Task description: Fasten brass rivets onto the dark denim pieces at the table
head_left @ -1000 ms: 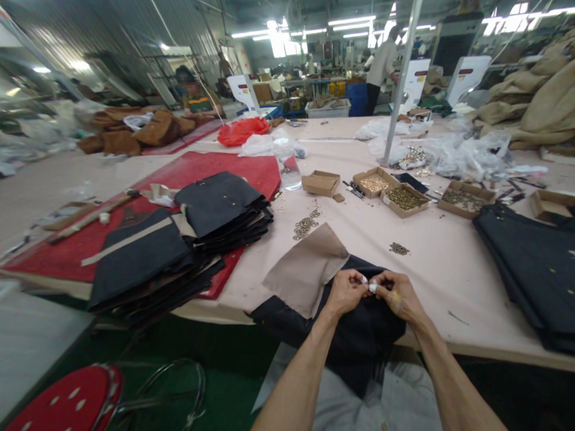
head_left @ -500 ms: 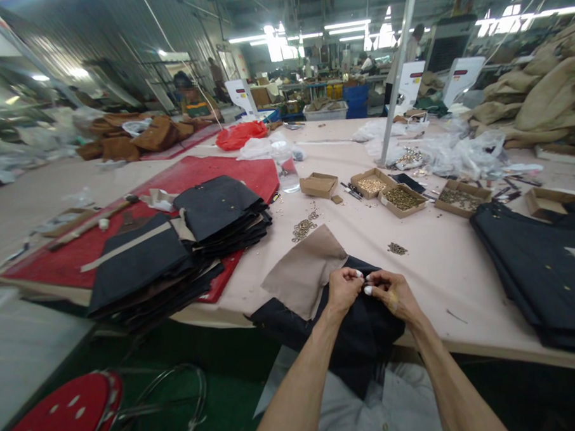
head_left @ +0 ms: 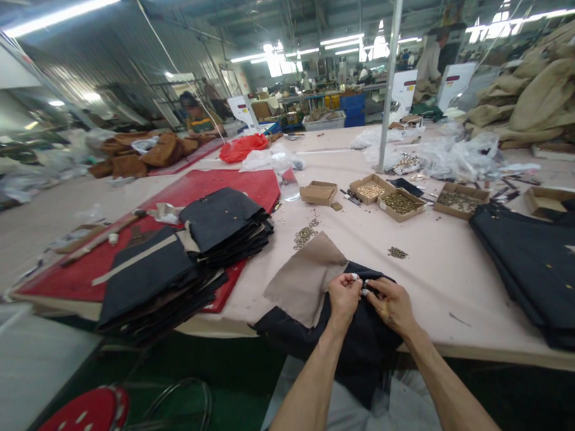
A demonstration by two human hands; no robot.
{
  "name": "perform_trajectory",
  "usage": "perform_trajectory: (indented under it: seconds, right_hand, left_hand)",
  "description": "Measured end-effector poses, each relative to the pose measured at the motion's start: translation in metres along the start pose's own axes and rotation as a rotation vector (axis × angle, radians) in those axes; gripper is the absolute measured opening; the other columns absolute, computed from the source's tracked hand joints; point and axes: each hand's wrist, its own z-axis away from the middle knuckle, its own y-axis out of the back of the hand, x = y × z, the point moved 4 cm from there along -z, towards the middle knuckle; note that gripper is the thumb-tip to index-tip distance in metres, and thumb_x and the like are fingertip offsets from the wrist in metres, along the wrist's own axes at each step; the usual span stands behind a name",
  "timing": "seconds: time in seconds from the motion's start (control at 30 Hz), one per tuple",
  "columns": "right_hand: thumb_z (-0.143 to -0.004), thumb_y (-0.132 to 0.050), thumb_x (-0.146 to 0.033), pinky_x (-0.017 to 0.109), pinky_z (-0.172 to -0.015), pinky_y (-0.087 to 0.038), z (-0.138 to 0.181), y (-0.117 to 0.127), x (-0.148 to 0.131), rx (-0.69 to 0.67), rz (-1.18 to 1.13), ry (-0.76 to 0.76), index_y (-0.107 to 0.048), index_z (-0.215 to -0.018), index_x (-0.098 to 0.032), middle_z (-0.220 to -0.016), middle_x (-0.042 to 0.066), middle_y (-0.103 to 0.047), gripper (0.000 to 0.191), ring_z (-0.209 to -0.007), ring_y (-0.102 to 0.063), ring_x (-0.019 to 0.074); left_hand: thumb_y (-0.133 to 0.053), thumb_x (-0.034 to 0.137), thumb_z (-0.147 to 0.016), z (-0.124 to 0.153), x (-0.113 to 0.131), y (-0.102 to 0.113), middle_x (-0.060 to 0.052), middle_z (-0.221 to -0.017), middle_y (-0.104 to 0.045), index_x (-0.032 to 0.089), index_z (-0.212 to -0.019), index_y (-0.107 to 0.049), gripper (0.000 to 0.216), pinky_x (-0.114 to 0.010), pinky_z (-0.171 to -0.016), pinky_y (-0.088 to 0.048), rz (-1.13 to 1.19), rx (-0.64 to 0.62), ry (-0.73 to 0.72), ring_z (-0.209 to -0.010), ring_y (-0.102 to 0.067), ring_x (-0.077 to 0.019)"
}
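Observation:
A black fabric piece (head_left: pixel 341 350) with a beige fabric panel (head_left: pixel 304 281) hangs over the front edge of the table. At its upper part, my left hand (head_left: pixel 344 297) is closed, thumb and fingers pinching the black cloth. My right hand (head_left: pixel 390 302) pinches close beside it, its fingertips nearly meeting the left ones. White coverings wrap some fingertips on both hands. Whatever small part sits between the fingertips is too small to make out. Just beyond the hands lie a little heap of small metal pieces (head_left: pixel 398 252) and a scatter of metal rings (head_left: pixel 305 235).
Stacked black fabric pieces (head_left: pixel 147 272) lie at left on a red board (head_left: pixel 127 248); more black pieces (head_left: pixel 523 275) lie at right. Cardboard boxes of metal fittings (head_left: pixel 401 204) stand farther back near a metal pole (head_left: pixel 390 84). A red stool (head_left: pixel 77 425) is at lower left. People work in the background.
The view has shifted slightly, so the table sits a little lower. Both hands stay pinched at the same spot on the black fabric. A background person at right has moved further right.

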Motion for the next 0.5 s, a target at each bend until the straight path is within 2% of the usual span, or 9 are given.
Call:
perform_trajectory:
  seconds: [0.13,0.33,0.5]
  right_hand:
    - [-0.088,-0.058,-0.037,0.025,-0.063,-0.043,0.000,0.001,-0.004,-0.006,0.037,0.002,-0.074,-0.107,-0.026,-0.088,0.004,-0.069,0.027,-0.065,-0.058,0.0140]
    - [-0.088,-0.059,-0.038,0.026,-0.069,-0.045,-0.001,0.002,-0.007,-0.006,0.087,-0.030,-0.074,-0.106,-0.026,-0.097,0.004,-0.071,0.026,-0.073,-0.062,0.0155]
    - [-0.088,-0.060,-0.038,0.027,-0.074,-0.046,-0.001,0.003,-0.008,-0.040,0.116,-0.055,-0.074,-0.107,-0.027,-0.102,0.004,-0.072,0.026,-0.079,-0.064,0.0166]
  left_hand:
    - [-0.074,0.025,-0.065,0.003,0.005,-0.001,-0.001,-0.062,-0.064,0.011,-0.084,-0.066,0.025,-0.019,-0.044,-0.044,-0.040,-0.016,-0.003,-0.048,-0.056,-0.0102]
    - [-0.069,0.018,-0.063,0.005,0.011,0.001,-0.001,-0.063,-0.065,0.012,-0.075,-0.066,0.014,-0.019,-0.052,-0.045,-0.152,0.108,-0.080,-0.053,-0.056,-0.0097]
    - [-0.066,0.018,-0.064,0.006,0.017,0.003,0.001,-0.061,-0.063,0.015,-0.073,-0.064,0.010,-0.018,-0.052,-0.042,-0.291,0.165,-0.137,-0.053,-0.055,-0.0095]
